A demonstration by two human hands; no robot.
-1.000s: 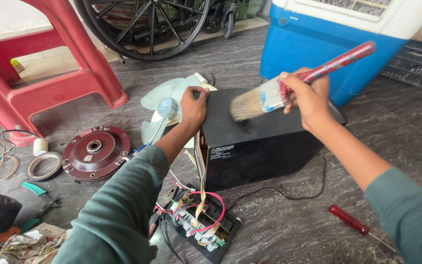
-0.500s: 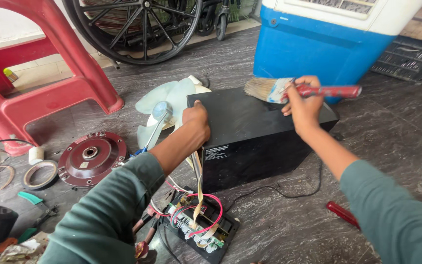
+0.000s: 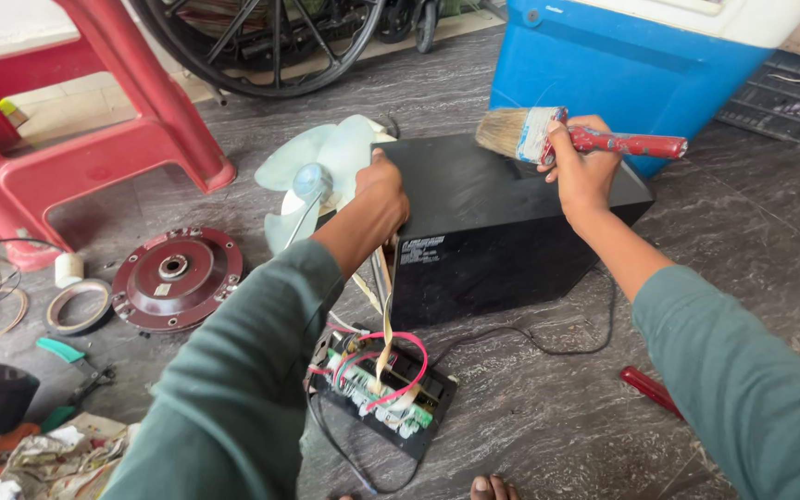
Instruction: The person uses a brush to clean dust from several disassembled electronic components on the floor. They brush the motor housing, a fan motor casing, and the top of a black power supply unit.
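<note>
**Brush held over a black box on the floor**

The black box [image 3: 502, 218] sits on the grey stone floor [image 3: 530, 417] near the middle of the view. The left hand [image 3: 377, 199] grips the box's top corner at its 9 o'clock side, fingers clenched over the edge. The right hand [image 3: 585, 167] is closed around the red handle of a brush [image 3: 548, 134], held level over the box's far edge at 1 o'clock; the bristles point left and look to be just above the lid, though contact is hard to judge from here.

Just beyond the left hand, at 10 o'clock from the box, lies a pale fan [image 3: 317, 176]. At 6 o'clock from the box, a circuit board [image 3: 386, 393] with pink and white wires lies on the floor. A dark red disc [image 3: 176, 278] lies at 8 o'clock, and a red stool [image 3: 94, 139] stands at 10 o'clock, farther off. A blue cooler [image 3: 631, 65] stands at 1 o'clock, behind the brush. A red screwdriver [image 3: 650, 389] lies at 4 o'clock.
</note>
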